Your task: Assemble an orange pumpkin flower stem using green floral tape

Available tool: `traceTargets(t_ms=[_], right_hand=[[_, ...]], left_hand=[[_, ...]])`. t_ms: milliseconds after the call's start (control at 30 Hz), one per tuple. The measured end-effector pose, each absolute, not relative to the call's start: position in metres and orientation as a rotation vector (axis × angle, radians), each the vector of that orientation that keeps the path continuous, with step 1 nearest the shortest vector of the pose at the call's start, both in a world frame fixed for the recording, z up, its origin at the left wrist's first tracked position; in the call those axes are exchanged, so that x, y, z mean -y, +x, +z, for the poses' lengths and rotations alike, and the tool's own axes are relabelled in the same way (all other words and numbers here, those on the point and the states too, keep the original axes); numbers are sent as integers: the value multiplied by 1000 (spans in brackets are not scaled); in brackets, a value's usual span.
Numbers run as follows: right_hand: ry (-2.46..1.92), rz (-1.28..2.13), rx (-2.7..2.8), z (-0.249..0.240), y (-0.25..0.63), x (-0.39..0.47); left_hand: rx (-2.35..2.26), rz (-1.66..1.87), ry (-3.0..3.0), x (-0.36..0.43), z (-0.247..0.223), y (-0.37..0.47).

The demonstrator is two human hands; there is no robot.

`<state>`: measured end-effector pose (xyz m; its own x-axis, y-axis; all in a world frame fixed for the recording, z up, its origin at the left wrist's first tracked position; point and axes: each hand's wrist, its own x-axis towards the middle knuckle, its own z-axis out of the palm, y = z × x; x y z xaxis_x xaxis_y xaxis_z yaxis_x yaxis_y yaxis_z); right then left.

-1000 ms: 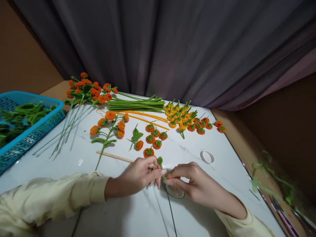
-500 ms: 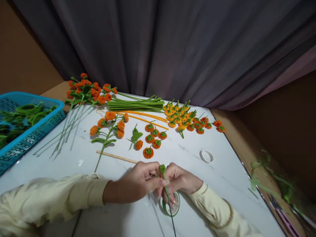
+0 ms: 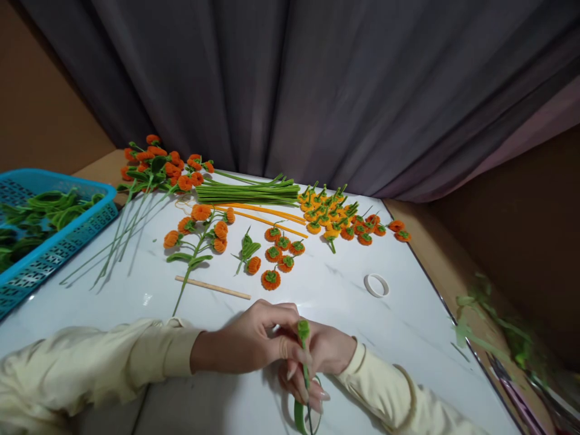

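Green stem (image 3: 303,332) in left hand (image 3: 258,338)

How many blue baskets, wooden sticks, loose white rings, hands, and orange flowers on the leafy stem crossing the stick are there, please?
Blue basket: 1
Wooden stick: 1
Loose white ring: 1
Left hand and right hand: 2
Orange flowers on that leafy stem: 6
Total: 11

Faint gry veins on wht glossy flat tabletop (image 3: 353,344). Punched geometric pattern on blu rect. plastic basket (image 3: 58,260). Grn centres on orange rnd fuzzy flowers (image 3: 270,284). Plain cream on cloth sleeves (image 3: 136,356).
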<state>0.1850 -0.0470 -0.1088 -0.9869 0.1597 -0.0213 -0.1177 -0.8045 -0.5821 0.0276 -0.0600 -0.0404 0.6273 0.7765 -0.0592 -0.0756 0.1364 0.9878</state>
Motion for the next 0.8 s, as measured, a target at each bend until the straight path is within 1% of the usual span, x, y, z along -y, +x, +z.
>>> traceTargets(t_ms=[133, 300, 400, 633, 800], right_hand=[[2, 2913, 938, -111, 182, 51], [-77, 2897, 1145, -113, 180, 58], [-132, 2736, 1101, -103, 181, 61], [-676, 2225, 1024, -58, 194, 47], [-941, 1985, 1112, -38, 198, 39]], left_hand=[[-571, 747, 1428, 60, -41, 27], [-385, 822, 1579, 56, -36, 27], [-426, 795, 1532, 51, -37, 25], [-722, 858, 1289, 36, -47, 23], [-841, 843, 1180, 32, -42, 23]])
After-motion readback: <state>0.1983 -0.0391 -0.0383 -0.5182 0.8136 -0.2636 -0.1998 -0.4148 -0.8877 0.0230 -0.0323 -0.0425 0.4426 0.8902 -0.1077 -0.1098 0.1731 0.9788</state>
